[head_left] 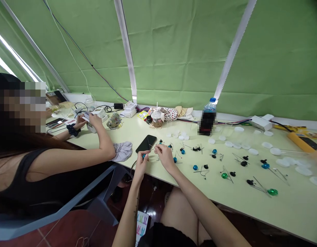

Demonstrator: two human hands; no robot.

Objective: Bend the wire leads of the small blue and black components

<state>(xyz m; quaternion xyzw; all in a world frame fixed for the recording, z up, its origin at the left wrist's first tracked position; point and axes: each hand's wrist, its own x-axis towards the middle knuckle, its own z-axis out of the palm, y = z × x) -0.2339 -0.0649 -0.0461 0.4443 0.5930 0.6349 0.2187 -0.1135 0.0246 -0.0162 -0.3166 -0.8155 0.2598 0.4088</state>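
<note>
Head view: two bare hands meet over the near edge of a pale green bench. Left hand closed in a pinch, a small glossy blue ball between its fingers. Right hand also pinching, fingertips on a thin silvery metal wire that runs across to the left fingers. Exact grip of wire and ball too small to tell.

Just beyond the fingers, a black smartphone lies flat; a crumpled grey cloth sits to its left.

To the right, loose groups spread along the bench: a faceted green ball by thin rods and a black round piece; another green ball beside bent wire; blue balls with black pieces and rods nearby. White round discs lie farther back, near the wall side.

State of work, as judged: one piece is in hand, ball and wire close together at the fingertips; whether they are joined cannot be made out. The groups on the bench lie unhandled, their parts apart or only loosely touching, so far as can be seen. Finished and unfinished ones cannot be told apart, so no count of either.

Co-worker at left, hands on a small white object; separate work.
</note>
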